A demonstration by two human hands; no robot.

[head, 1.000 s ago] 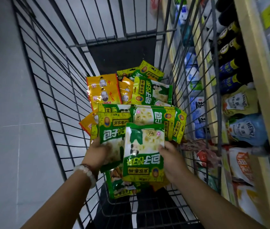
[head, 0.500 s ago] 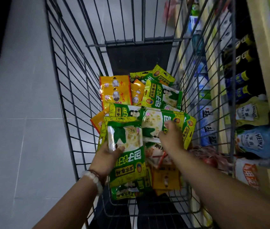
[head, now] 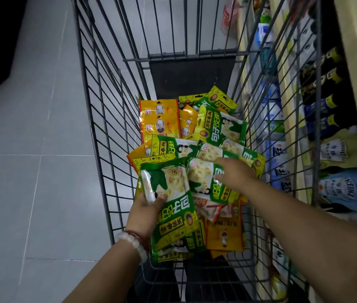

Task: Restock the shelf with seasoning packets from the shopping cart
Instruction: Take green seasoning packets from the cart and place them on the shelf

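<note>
Gripping a green seasoning packet [head: 171, 206] above the wire shopping cart [head: 107, 136], the left hand [head: 144, 212] curls around its edge; the right hand [head: 234, 174], fingers extended, touches another green packet [head: 203, 182] on the pile, beside the stocked shelf [head: 348, 62] and grey tiled floor [head: 31, 171].

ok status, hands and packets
Left hand holds a green packet over the cart. Right hand reaching onto another green packet, grip unclear. Nothing in the way; shelf on the right.

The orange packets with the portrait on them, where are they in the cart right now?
Head view: the orange packets lie at the cart's far left, beside the green packets, beyond both hands.
</note>
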